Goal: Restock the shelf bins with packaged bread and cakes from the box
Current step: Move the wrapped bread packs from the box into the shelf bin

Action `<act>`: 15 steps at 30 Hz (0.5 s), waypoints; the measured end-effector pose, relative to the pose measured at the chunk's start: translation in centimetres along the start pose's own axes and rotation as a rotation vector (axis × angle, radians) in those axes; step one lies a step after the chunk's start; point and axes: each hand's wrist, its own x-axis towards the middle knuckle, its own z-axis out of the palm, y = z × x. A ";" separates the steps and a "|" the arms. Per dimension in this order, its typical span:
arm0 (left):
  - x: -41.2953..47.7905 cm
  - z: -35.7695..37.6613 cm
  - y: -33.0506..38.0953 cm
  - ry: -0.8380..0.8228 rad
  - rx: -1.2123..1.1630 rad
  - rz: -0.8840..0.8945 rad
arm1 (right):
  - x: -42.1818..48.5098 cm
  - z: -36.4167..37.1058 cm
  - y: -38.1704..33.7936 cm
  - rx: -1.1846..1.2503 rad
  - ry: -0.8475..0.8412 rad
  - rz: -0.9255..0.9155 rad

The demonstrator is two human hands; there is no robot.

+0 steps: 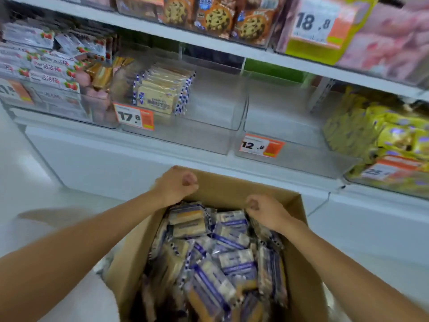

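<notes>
An open cardboard box (301,263) in front of me is full of cake packets (232,252) in clear wrap with blue and white print. My left hand (175,185) is at the box's far left corner, fingers curled down onto the top packets there. My right hand (267,212) is at the far right side, fingers curled into the packets below it. Both sets of fingertips are hidden among the wrappers. On the shelf, a clear bin (209,135) with a 17.8 tag holds a row of matching packets (160,94) on its left side only.
A clear bin (290,154) tagged 12.8 stands with nothing visible in it. Yellow packets (383,131) fill the bin to the right, strawberry-printed packets (46,73) the one to the left. Cookie packs (218,17) sit on the shelf above. A white shelf base (116,163) runs behind the box.
</notes>
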 end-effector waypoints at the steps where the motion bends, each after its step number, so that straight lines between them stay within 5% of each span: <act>1: 0.0 1.0 -0.3 -0.037 0.023 -0.008 | -0.6 1.1 2.2 0.039 -0.016 0.058; 6: 0.9 4.3 -0.9 -0.179 0.104 -0.025 | 0.3 4.9 7.7 0.083 -0.084 0.415; 10: 1.2 5.8 -1.1 -0.228 0.088 -0.034 | 1.3 7.0 8.6 0.059 -0.129 0.382; 15: 1.1 6.1 -0.5 -0.239 0.015 -0.082 | 0.5 1.8 6.6 0.266 0.232 0.288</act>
